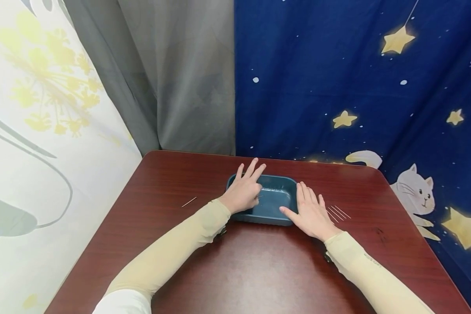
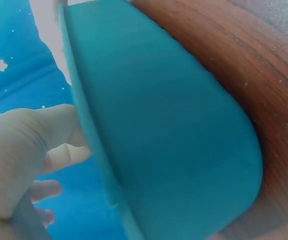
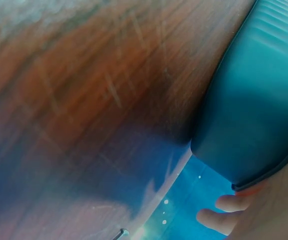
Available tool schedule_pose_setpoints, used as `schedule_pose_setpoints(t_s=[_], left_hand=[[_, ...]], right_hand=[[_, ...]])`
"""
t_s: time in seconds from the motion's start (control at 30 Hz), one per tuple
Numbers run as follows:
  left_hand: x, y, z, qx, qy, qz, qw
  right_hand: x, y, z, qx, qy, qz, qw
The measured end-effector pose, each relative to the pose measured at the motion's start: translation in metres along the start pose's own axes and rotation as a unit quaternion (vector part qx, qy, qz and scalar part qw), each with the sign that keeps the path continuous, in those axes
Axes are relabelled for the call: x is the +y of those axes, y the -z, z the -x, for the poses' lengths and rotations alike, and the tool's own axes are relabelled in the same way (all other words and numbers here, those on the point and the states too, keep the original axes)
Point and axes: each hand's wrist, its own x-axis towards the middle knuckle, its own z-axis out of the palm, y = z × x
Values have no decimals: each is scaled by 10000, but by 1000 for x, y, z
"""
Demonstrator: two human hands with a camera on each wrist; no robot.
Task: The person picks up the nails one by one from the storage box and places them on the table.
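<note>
A dark teal rectangular tray (image 1: pixel 272 220) stands on the table. My left hand (image 1: pixel 243 192) reaches over its left end, thumb and index finger bent down inside and the other fingers spread upward. A faint thin line shows by those fingertips; I cannot tell whether they pinch it. In the left wrist view, the thumb and a finger of the left hand (image 2: pixel 28 155) are close to the rim of the tray (image 2: pixel 169 115). My right hand (image 1: pixel 310 211) rests against the tray's right end with straight fingers, its thumb extended over the near rim.
One thin pale stick (image 1: pixel 189 202) lies on the table left of the tray. Several similar thin sticks (image 1: pixel 339 213) lie side by side just right of my right hand. The dark red table (image 1: pixel 235 270) ends at grey and blue curtains (image 1: pixel 298 87) behind.
</note>
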Motion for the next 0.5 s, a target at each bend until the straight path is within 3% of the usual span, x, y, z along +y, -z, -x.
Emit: schedule_pose_setpoints(t_s=[0.27, 0.5], left_hand=[[-5, 16, 15, 187, 89, 18, 9998], [-23, 32, 34, 276, 251, 174, 9992]], right_hand=[[1, 0, 0, 26, -5, -15, 10000], [1, -1, 1, 2, 0, -97, 10000]])
